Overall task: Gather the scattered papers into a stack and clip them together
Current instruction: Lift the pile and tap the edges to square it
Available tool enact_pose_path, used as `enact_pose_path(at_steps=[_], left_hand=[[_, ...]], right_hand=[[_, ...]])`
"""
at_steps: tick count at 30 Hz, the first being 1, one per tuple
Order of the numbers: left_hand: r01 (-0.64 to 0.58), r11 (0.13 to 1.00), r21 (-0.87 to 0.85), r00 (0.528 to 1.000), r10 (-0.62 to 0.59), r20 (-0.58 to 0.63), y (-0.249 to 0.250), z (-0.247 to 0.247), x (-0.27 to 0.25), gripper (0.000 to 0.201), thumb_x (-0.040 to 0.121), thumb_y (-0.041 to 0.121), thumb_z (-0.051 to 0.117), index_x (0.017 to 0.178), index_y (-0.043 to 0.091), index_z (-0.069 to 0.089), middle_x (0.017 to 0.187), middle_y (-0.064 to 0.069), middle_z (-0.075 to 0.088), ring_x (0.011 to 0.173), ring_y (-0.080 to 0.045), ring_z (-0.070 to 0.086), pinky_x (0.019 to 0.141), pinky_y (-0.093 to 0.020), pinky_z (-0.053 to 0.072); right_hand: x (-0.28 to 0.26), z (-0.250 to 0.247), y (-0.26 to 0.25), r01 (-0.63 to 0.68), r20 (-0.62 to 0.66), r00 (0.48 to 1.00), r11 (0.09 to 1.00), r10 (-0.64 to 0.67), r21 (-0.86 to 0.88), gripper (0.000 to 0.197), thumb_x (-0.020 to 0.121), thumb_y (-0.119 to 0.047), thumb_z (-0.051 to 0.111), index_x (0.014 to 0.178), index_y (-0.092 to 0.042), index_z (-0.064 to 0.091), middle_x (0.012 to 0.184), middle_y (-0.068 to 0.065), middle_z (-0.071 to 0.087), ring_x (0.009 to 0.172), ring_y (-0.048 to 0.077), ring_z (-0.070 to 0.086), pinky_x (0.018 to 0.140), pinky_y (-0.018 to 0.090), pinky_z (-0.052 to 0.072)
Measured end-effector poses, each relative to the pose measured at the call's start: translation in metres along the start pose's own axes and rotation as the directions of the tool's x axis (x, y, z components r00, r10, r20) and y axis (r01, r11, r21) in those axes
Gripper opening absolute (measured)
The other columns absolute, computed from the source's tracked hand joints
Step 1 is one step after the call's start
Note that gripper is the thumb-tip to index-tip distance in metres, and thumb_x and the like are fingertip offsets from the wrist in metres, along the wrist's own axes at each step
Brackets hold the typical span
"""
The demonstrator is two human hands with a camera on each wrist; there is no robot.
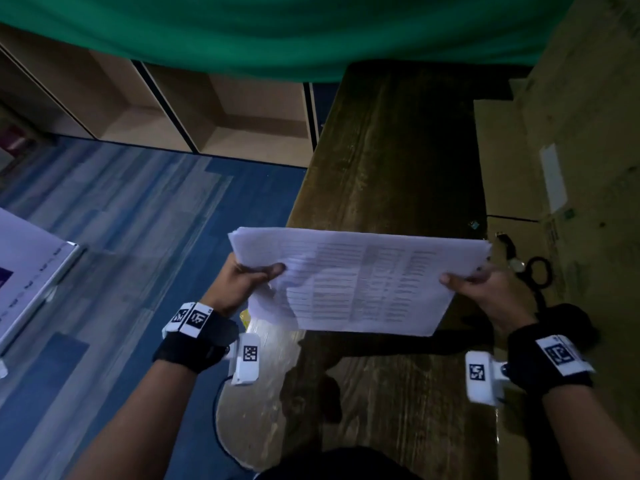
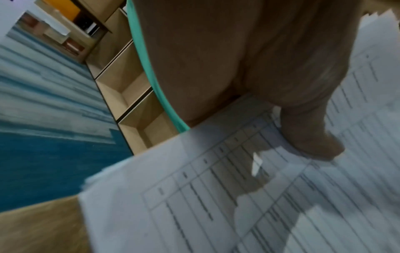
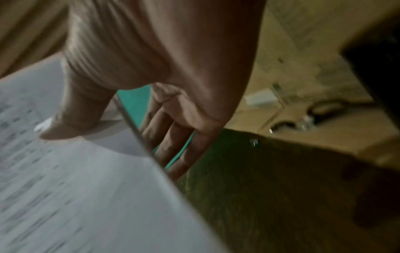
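Observation:
A stack of white printed papers (image 1: 360, 282) with ruled tables hangs in the air above the dark wooden table (image 1: 391, 161). My left hand (image 1: 242, 278) pinches the stack's left edge, thumb on top and fingers hidden beneath. My right hand (image 1: 485, 285) pinches the right edge the same way. In the left wrist view the thumb presses on the papers (image 2: 238, 196). In the right wrist view the fingers (image 3: 173, 137) lie under the papers (image 3: 75, 188). A small shiny clip (image 1: 473, 224) lies on the table near its right edge, also visible as the clip (image 3: 254, 142).
Black-handled scissors (image 1: 533, 271) lie on cardboard boxes (image 1: 554, 168) right of the table. Wooden shelf compartments (image 1: 173, 109) and a green curtain (image 1: 277, 32) stand at the back. Blue floor (image 1: 138, 220) lies to the left, with a white board (image 1: 31, 271) at the left edge.

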State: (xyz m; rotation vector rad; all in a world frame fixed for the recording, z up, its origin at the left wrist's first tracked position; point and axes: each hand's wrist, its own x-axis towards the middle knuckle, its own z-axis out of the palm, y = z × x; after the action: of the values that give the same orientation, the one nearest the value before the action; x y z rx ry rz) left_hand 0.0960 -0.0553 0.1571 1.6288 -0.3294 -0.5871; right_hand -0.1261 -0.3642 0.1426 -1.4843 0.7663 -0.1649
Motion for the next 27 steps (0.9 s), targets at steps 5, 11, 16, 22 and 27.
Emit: enact_pose_path(at_steps=[5,11,16,22,27], left_hand=[[0.02,1.0,-0.019,1.0,-0.02,-0.017,-0.024,0.018,0.007,0.029,0.072,-0.009,0.075,0.083,0.018,0.076,0.078,0.006,0.077,0.077,-0.007,0.071,0.075,-0.027,0.057],[0.027,0.997,-0.066,0.992,-0.035,-0.121,-0.045,0.035,0.006,0.027,0.069,0.0,0.077,0.091,0.016,0.076,0.091,-0.006,0.078,0.091,-0.025,0.073,0.083,-0.042,0.058],[0.119,0.988,-0.103,0.979,-0.134,-0.153,-0.077,0.046,-0.013,0.03,0.073,0.006,0.081,0.099,0.016,0.075,0.099,-0.008,0.078,0.095,-0.023,0.074,0.086,-0.044,0.058],[0.054,0.978,-0.204,0.982,-0.089,-0.165,-0.068,0.052,-0.017,0.023,0.072,0.035,0.077,0.08,0.014,0.076,0.07,0.004,0.073,0.069,-0.01,0.069,0.063,-0.02,0.053],[-0.004,0.988,-0.154,0.965,-0.036,-0.26,-0.064,0.058,-0.008,0.051,0.085,0.031,0.068,0.041,0.019,0.045,0.048,0.005,0.032,0.047,-0.01,0.033,0.051,-0.019,0.029]], right_hand=[[-0.005,0.027,0.019,0.034,-0.113,0.993,0.987,-0.017,0.156,0.071,0.042,-0.044,0.092,0.103,-0.019,0.064,0.099,-0.005,0.073,0.095,0.01,0.068,0.079,0.027,0.056],[-0.016,0.046,0.031,-0.076,-0.225,0.969,0.992,0.098,0.103,0.027,0.075,-0.011,0.078,0.093,-0.015,0.059,0.087,-0.007,0.059,0.082,0.006,0.057,0.081,0.032,0.044],[-0.019,0.05,0.062,-0.317,-0.286,0.913,0.947,0.289,-0.054,0.086,0.068,-0.026,0.085,0.138,-0.007,0.039,0.12,0.014,0.058,0.115,0.031,0.054,0.091,0.037,0.045],[-0.031,0.044,0.042,-0.111,-0.27,0.95,0.98,0.154,0.166,0.067,0.049,-0.044,0.086,0.105,-0.021,0.06,0.104,0.006,0.06,0.093,0.021,0.059,0.079,0.041,0.052],[-0.033,0.048,0.034,-0.064,-0.307,0.942,0.971,0.135,0.23,0.024,0.08,-0.047,0.069,0.086,-0.034,0.05,0.096,-0.003,0.053,0.088,0.017,0.053,0.088,0.043,0.045]])
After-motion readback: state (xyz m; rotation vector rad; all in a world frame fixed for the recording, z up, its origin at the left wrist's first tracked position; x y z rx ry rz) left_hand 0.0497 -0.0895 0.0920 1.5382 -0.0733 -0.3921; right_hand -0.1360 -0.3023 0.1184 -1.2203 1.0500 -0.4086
